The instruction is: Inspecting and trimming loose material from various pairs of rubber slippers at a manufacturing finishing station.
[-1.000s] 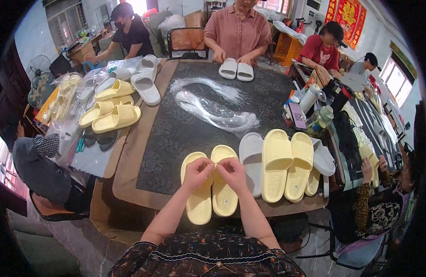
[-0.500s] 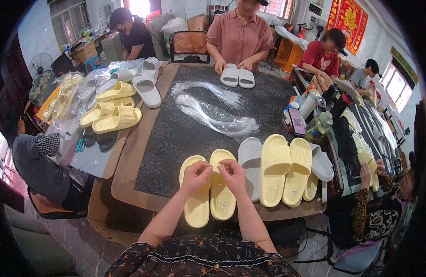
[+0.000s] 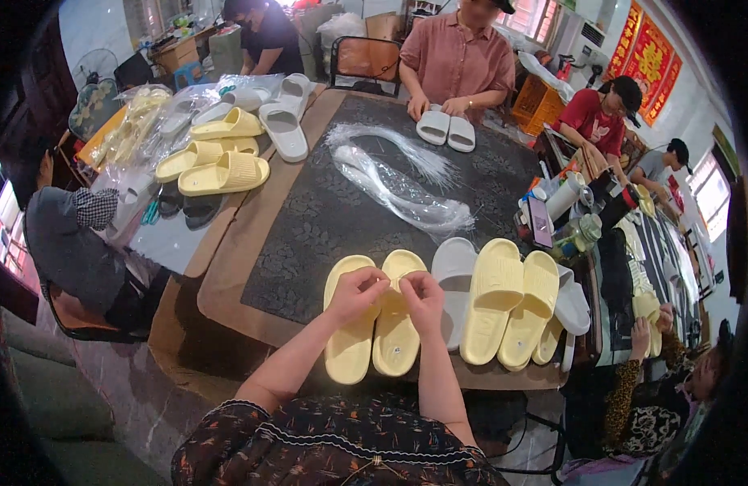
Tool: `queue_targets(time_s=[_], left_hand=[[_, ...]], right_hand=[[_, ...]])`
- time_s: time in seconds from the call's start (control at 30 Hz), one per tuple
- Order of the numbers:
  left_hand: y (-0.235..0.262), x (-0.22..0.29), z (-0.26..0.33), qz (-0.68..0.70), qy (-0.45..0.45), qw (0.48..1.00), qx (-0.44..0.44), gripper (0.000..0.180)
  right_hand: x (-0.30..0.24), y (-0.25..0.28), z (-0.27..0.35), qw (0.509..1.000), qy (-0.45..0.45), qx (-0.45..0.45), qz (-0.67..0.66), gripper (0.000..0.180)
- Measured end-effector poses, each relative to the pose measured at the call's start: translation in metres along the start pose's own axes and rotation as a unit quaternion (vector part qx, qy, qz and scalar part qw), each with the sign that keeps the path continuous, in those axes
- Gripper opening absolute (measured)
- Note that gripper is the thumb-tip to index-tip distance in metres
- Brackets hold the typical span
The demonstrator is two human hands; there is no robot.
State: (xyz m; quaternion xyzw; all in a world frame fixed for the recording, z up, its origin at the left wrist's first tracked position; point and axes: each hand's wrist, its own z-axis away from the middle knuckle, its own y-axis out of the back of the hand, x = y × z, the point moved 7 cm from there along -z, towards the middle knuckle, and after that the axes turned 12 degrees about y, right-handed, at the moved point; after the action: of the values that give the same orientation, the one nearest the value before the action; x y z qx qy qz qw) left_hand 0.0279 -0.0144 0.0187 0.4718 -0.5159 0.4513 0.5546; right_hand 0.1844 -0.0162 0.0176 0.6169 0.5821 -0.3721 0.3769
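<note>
Slippers of pale yellow, rubbery-looking material lie side by side at the lower centre of the frame, on the near edge of a brown-topped table, their heel ends toward the lower edge. The bare left hand crosses the upper part of the left one, and the bare right hand stands over the upper right side of the right one. The fingertips of both hands come close together above the strap of the right one, a narrow gap between them; whether they touch it cannot be told.

On each hand the thumb and forefinger are drawn together in a pinch, with the other fingers curled. Anything held between them is too small to make out.

Just beside the right hand, toward the right of the frame, lie a light grey slipper and a second pale yellow pair with ribbed straps, its two slippers overlapping.

At the centre of the frame, a bundle of fine whitish strands in clear plastic rests on a dark mat with a leafy pattern. In the upper centre, a co-worker in a dusty-pink shirt has both hands at a pair of light grey slippers. More yellow slippers lie at the upper left.
</note>
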Motion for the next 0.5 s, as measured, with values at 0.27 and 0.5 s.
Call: queue_targets(time_s=[0.27, 0.5], left_hand=[[0.0, 0.006, -0.002, 0.002, -0.005, 1.0, 0.0, 0.012], [-0.001, 0.006, -0.001, -0.001, -0.021, 1.0, 0.001, 0.012]], right_hand=[[0.004, -0.002, 0.0, 1.0, 0.003, 0.003, -0.025, 0.007], [-0.005, -0.006, 0.002, 0.998, 0.053, -0.021, 0.037, 0.008]])
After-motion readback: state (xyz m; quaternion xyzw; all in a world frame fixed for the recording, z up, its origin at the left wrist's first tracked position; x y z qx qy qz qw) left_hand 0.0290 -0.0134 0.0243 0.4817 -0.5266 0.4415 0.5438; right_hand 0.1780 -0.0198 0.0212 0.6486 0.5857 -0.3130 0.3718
